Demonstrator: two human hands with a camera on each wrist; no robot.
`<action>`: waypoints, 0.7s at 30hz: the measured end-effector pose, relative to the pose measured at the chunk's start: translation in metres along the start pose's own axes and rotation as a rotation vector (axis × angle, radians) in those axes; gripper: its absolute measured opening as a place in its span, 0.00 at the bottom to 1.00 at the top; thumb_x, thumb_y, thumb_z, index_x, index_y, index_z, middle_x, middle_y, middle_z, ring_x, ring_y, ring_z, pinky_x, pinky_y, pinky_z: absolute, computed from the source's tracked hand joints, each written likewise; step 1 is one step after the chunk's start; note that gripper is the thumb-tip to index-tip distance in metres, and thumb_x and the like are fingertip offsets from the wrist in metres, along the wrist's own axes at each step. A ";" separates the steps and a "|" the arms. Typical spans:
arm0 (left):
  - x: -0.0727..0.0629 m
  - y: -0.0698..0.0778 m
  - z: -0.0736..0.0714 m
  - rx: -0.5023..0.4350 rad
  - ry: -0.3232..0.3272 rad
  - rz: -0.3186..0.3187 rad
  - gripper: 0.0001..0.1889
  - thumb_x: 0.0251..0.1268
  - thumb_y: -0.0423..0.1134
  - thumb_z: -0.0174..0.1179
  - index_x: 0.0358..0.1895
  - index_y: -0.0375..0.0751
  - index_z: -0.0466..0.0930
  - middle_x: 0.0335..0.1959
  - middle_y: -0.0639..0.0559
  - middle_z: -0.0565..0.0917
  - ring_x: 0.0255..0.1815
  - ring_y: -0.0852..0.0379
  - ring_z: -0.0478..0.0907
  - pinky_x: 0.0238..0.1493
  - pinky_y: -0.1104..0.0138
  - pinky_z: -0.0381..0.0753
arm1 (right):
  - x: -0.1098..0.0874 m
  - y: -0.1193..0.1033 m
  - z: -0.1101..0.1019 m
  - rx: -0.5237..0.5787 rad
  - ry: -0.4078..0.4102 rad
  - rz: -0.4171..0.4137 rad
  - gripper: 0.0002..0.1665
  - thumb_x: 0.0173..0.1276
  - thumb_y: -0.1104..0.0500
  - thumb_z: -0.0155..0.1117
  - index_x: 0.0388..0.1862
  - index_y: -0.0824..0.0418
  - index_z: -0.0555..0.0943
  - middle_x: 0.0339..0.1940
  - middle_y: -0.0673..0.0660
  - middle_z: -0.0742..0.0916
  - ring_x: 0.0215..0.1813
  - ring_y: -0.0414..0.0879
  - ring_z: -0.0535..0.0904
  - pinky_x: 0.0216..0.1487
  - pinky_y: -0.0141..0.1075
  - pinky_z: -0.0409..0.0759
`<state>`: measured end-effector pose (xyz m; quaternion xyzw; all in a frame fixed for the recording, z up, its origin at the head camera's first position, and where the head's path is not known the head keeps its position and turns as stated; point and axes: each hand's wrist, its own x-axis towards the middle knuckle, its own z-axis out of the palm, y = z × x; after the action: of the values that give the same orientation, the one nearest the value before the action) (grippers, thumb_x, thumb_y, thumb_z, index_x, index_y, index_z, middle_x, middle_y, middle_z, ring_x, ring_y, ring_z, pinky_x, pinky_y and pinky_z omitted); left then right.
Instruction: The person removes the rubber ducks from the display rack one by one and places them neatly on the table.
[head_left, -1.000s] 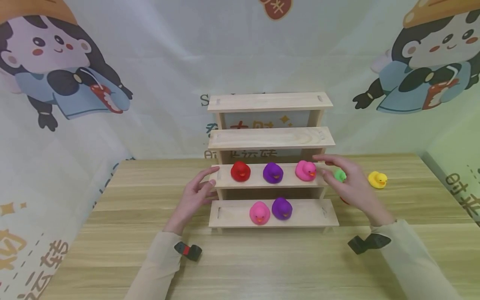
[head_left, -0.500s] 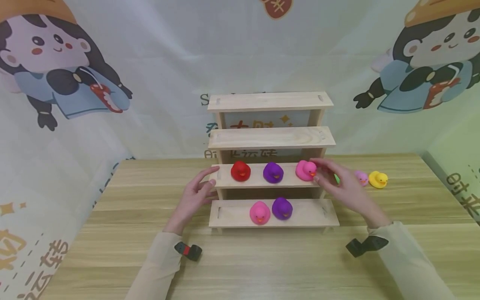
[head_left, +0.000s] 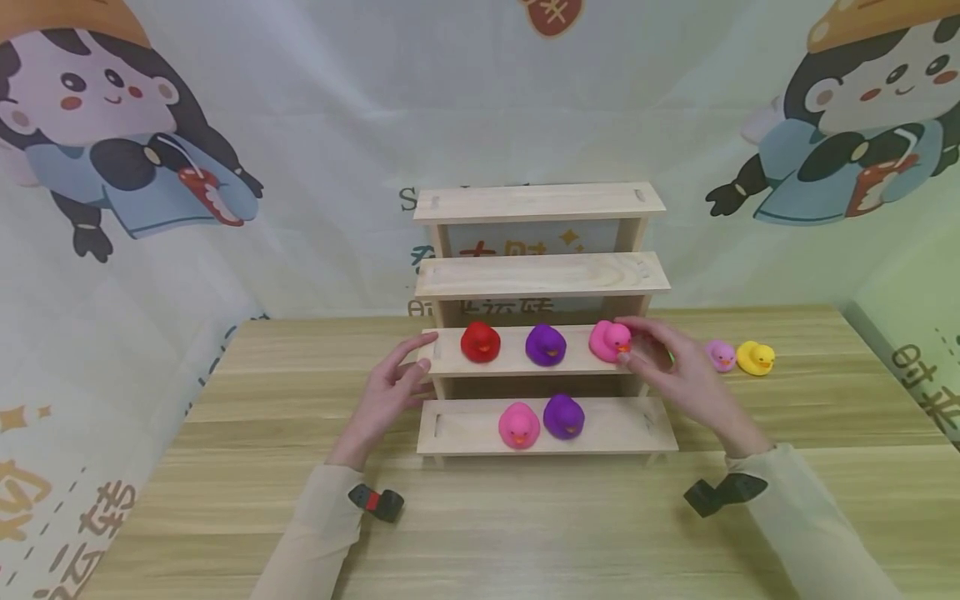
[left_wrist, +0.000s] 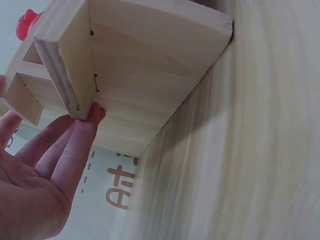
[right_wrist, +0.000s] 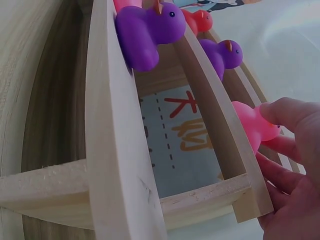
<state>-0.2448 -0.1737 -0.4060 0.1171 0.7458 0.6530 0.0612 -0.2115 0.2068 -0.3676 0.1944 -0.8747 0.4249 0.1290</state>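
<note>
A stepped wooden display shelf (head_left: pixel 540 275) stands on the table. My right hand (head_left: pixel 682 362) pinches a pink rubber duck (head_left: pixel 610 341) at the right end of the second board from the bottom; in the right wrist view the thumb lies at its head and fingers at its other side. Left of it on that board sit a purple duck (head_left: pixel 545 345) and a red duck (head_left: pixel 480 342). The lowest board bears another pink duck (head_left: pixel 519 426) beside a second purple duck (head_left: pixel 564 417). At the shelf's left end, my left hand (head_left: pixel 384 396) touches the boards with nearly straight fingers (left_wrist: pixel 77 150).
Right of the shelf on the wooden table (head_left: pixel 525 533), a lilac duck (head_left: pixel 722 356) and a yellow duck (head_left: pixel 756 358) stand side by side. A bit of green shows behind my right hand. A printed cloth (head_left: pixel 322 150) hangs close behind the shelf.
My right hand has moved left onto the pink duck and closed on it; the lilac duck on the table has come into sight. My left hand has stayed put.
</note>
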 end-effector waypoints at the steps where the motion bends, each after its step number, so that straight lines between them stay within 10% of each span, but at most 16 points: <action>1: 0.000 0.000 0.000 -0.001 0.000 0.000 0.22 0.76 0.40 0.50 0.70 0.48 0.66 0.60 0.28 0.73 0.51 0.34 0.79 0.49 0.45 0.78 | 0.000 -0.001 0.000 0.010 0.002 -0.005 0.27 0.66 0.64 0.67 0.63 0.66 0.74 0.59 0.63 0.79 0.62 0.57 0.72 0.62 0.33 0.67; 21: 0.000 0.000 0.000 -0.005 0.001 -0.010 0.22 0.76 0.40 0.50 0.70 0.49 0.66 0.61 0.28 0.72 0.51 0.33 0.78 0.49 0.46 0.78 | -0.004 0.001 -0.005 0.046 0.082 -0.016 0.26 0.62 0.69 0.67 0.60 0.65 0.76 0.55 0.61 0.79 0.50 0.46 0.75 0.52 0.23 0.70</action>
<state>-0.2445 -0.1735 -0.4056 0.1128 0.7449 0.6544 0.0645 -0.2078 0.2125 -0.3671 0.1869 -0.8571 0.4512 0.1636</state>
